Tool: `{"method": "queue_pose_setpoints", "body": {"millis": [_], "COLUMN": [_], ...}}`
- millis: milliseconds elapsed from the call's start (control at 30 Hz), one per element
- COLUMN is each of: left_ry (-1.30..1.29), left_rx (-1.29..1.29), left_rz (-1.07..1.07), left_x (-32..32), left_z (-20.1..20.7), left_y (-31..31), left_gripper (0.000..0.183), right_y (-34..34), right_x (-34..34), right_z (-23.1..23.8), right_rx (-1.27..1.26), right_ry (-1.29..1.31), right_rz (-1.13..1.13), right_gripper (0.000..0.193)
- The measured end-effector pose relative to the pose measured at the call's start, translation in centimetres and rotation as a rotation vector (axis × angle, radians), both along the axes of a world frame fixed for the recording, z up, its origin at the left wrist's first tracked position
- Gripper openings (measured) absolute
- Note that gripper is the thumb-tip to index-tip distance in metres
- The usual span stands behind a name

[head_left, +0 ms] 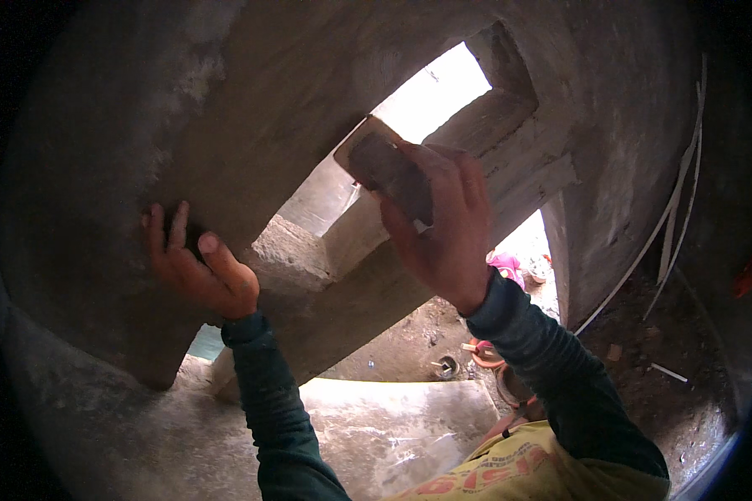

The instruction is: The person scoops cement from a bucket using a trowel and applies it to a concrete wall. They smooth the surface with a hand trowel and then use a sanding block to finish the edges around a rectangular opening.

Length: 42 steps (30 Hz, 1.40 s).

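My right hand (447,221) grips a flat, brownish-grey rectangular block (384,167); whether it is a float or a sponge I cannot tell. The block is up against the edge of a long slot-like opening in a grey plastered wall (251,108). My left hand (202,271) rests with its fingers apart on the wall's surface, left of the opening, and holds nothing. Between the two hands the slot's rough lower ledge (292,250) shows. Bright light comes through the upper part of the slot.
Pale thin strips (677,192) hang along the wall at right. Below lie a small round container (445,366), a reddish bowl (485,355) and a white stick (669,372) on the dirt floor. A pale, curved ledge (393,426) is close to my body.
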<state>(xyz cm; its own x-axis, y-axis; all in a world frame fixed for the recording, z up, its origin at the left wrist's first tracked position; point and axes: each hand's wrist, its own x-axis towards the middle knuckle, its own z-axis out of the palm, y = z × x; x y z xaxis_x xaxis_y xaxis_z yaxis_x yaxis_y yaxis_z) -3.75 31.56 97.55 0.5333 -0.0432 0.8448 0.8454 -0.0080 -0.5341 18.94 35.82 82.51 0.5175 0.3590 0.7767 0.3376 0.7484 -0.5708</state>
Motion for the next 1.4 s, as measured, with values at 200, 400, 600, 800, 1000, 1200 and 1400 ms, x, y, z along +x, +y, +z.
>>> {"method": "queue_pose_setpoints", "body": {"millis": [200, 400, 600, 800, 1000, 1200, 1400], "left_ry": [-0.014, -0.001, -0.016, -0.024, -0.021, -0.014, -0.032], "left_rx": [-0.002, 0.003, -0.012, -0.01, 0.002, -0.001, -0.023], "left_rz": [-0.036, -0.016, 0.01, -0.026, -0.031, -0.054, -0.068], "left_x": [-0.2, -0.1, 0.0, -0.1, -0.1, -0.4, -0.3], "left_z": [-0.2, -0.2, -0.3, -0.6, -0.5, -0.6, -0.5], "left_y": [0.5, 0.3, 0.0, 0.2, 0.5, 0.7, 0.7], "left_gripper": [0.052, 0.053, 0.052, 0.051, 0.055, 0.052, 0.054], "right_y": [0.5, 0.6, 1.7, 4.4, 4.5, 4.5, 2.2], "right_x": [1.5, 1.2, 8.0, 14.2, 13.7, 11.9, 5.1], "right_z": [0.9, 1.9, 3.0, 4.6, 5.0, 4.0, 0.2], "right_rx": [-0.072, -0.004, 0.231, 0.398, 0.446, 0.271, 0.275], "right_ry": [0.032, 0.012, -0.468, -0.766, -0.777, -0.763, -0.848], "right_rz": [-0.03, 0.01, -0.319, -0.242, -0.282, -0.215, -0.16], "right_gripper": [0.058, 0.058, 0.056, 0.052, 0.052, 0.049, 0.053]}}
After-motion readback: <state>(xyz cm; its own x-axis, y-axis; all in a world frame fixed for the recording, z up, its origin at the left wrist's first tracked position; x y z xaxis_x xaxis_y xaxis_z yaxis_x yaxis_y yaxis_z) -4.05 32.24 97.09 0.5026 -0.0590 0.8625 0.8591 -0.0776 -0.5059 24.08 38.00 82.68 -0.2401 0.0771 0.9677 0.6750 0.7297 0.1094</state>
